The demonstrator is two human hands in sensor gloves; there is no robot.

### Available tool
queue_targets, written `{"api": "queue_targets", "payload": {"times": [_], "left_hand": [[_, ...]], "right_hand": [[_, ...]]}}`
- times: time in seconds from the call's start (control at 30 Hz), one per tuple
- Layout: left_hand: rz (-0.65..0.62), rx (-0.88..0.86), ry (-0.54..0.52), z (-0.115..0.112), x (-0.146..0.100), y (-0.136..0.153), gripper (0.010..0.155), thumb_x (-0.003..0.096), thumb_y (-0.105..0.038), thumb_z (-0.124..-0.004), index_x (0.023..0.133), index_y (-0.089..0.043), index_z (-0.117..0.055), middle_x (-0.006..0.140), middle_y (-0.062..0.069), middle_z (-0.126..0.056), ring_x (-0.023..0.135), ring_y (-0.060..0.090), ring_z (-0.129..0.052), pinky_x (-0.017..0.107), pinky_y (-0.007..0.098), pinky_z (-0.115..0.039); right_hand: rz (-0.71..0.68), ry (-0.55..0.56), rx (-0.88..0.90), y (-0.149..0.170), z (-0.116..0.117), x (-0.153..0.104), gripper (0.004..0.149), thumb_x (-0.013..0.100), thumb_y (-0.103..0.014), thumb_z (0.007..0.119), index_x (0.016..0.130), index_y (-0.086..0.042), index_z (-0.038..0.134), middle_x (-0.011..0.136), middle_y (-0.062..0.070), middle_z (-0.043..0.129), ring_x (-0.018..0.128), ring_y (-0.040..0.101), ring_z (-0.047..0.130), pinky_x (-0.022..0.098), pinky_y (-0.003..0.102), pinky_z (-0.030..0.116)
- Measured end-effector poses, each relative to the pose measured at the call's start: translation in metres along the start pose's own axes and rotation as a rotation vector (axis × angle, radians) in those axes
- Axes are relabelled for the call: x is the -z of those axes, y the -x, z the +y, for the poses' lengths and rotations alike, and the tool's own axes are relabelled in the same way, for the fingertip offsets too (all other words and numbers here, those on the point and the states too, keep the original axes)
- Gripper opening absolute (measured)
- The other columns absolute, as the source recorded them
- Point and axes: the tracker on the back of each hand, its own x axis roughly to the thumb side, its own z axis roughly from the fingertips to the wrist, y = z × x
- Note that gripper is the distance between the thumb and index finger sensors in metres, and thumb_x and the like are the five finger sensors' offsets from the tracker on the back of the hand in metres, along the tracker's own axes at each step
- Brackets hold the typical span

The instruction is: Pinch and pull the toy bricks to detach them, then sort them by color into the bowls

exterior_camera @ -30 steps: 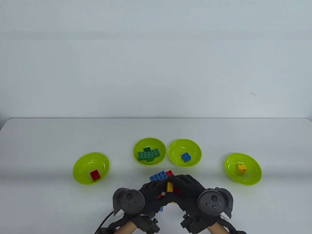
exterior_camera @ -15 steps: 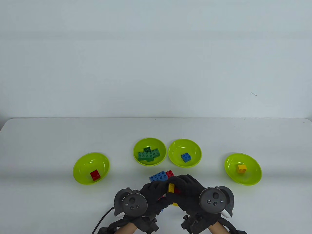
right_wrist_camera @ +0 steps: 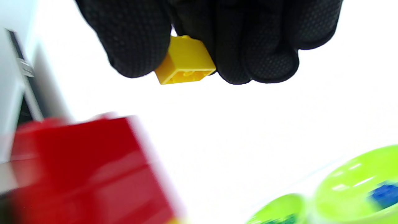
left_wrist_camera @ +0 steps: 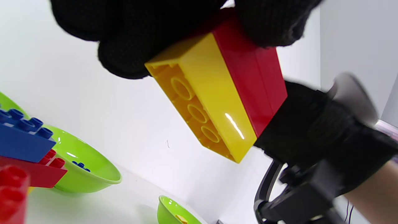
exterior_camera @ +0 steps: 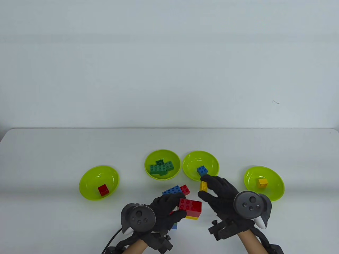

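A small yellow brick (exterior_camera: 203, 185) sits pinched between the thumb and fingers (right_wrist_camera: 255, 53) of the right hand (exterior_camera: 221, 194), held up off the counter (exterior_camera: 53, 148) just in front of the bowl with the blue brick (exterior_camera: 201, 166). The left hand (exterior_camera: 165, 211) grips a red brick (exterior_camera: 190, 205) stacked on a long yellow brick (left_wrist_camera: 205, 102), its fingers (left_wrist_camera: 124, 53) curled round one end; the pair is clear of the right hand. Behind the left hand, a blue and red stack (exterior_camera: 176, 190) lies on the counter. Beyond it stands the bowl of green bricks (exterior_camera: 162, 164). Far left is a bowl with one red brick (exterior_camera: 98, 182); far right, a bowl with one yellow brick (exterior_camera: 264, 183).
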Motion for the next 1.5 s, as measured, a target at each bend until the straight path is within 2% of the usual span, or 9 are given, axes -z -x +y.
{"api": "queue_targets", "payload": {"times": [0.3,0.5,0.7,0.8,0.93,1.07,1.13,1.37,1.5], "left_hand": [[0.045,-0.101,-0.061,0.011,0.000,0.008,0.066,0.0465,-0.043,-0.073,0.095,0.002,-0.070,0.085,0.027,-0.086,0.072,0.041,-0.090,0.059,0.056,-0.070],[0.049,-0.106,-0.069,0.014,0.000,0.008,0.066,0.0465,-0.043,-0.073,0.095,0.001,-0.070,0.085,0.027,-0.086,0.072,0.041,-0.090,0.059,0.056,-0.070],[0.056,-0.107,-0.069,0.014,0.000,0.009,0.066,0.0466,-0.043,-0.073,0.095,0.001,-0.070,0.085,0.027,-0.086,0.072,0.041,-0.090,0.059,0.056,-0.070],[0.060,-0.109,-0.071,0.015,0.001,0.010,0.066,0.0466,-0.043,-0.073,0.095,0.002,-0.070,0.085,0.027,-0.086,0.072,0.041,-0.090,0.059,0.056,-0.070],[0.071,-0.115,-0.064,0.012,0.002,0.011,0.066,0.0466,-0.043,-0.073,0.095,0.002,-0.070,0.085,0.028,-0.086,0.072,0.041,-0.090,0.059,0.056,-0.070],[0.073,-0.112,-0.063,0.012,0.002,0.011,0.066,0.0467,-0.043,-0.073,0.095,0.002,-0.070,0.085,0.028,-0.086,0.072,0.042,-0.090,0.058,0.056,-0.070],[0.071,-0.113,-0.067,0.012,0.002,0.011,0.066,0.0468,-0.043,-0.073,0.095,0.002,-0.070,0.085,0.028,-0.086,0.072,0.042,-0.090,0.058,0.056,-0.070],[0.044,-0.129,-0.079,0.015,0.004,0.004,0.066,0.0469,-0.043,-0.072,0.096,0.002,-0.070,0.085,0.028,-0.086,0.073,0.042,-0.090,0.058,0.056,-0.070],[0.035,-0.145,-0.069,0.012,0.004,0.000,0.066,0.0470,-0.043,-0.072,0.096,0.002,-0.069,0.085,0.028,-0.085,0.073,0.042,-0.090,0.059,0.056,-0.070]], "right_hand": [[0.346,-0.013,-0.436,0.106,-0.035,0.016,0.059,0.048,-0.031,0.080,0.098,-0.001,0.071,0.092,0.026,0.079,0.077,0.043,0.084,0.065,0.058,0.063],[0.515,-0.036,-0.516,0.155,-0.040,0.006,0.059,0.047,-0.031,0.081,0.098,-0.001,0.071,0.092,0.026,0.080,0.076,0.043,0.085,0.064,0.058,0.064],[0.584,-0.036,-0.466,0.174,-0.040,-0.005,0.061,0.048,-0.032,0.081,0.099,0.000,0.070,0.094,0.027,0.078,0.078,0.044,0.083,0.065,0.059,0.063],[0.547,-0.024,-0.413,0.168,-0.041,-0.007,0.066,0.048,-0.035,0.081,0.101,0.001,0.066,0.097,0.028,0.074,0.081,0.047,0.080,0.066,0.060,0.061],[0.408,-0.037,-0.230,0.137,-0.031,-0.005,0.072,0.048,-0.038,0.081,0.105,0.001,0.060,0.103,0.029,0.067,0.088,0.049,0.075,0.069,0.061,0.057],[0.196,-0.074,0.067,0.084,-0.015,-0.008,0.077,0.048,-0.041,0.081,0.107,0.001,0.056,0.106,0.029,0.062,0.092,0.050,0.071,0.071,0.061,0.054],[0.095,-0.117,0.135,0.059,-0.005,-0.011,0.079,0.047,-0.042,0.082,0.108,0.001,0.055,0.107,0.029,0.062,0.092,0.050,0.070,0.071,0.061,0.054],[-0.096,-0.300,0.292,0.002,0.030,-0.027,0.082,0.044,-0.045,0.084,0.107,0.001,0.057,0.106,0.028,0.064,0.091,0.049,0.072,0.070,0.061,0.055],[-0.145,-0.262,0.316,-0.006,0.047,-0.035,0.076,0.044,-0.043,0.083,0.104,-0.002,0.062,0.101,0.024,0.072,0.086,0.045,0.079,0.069,0.059,0.059]]}}
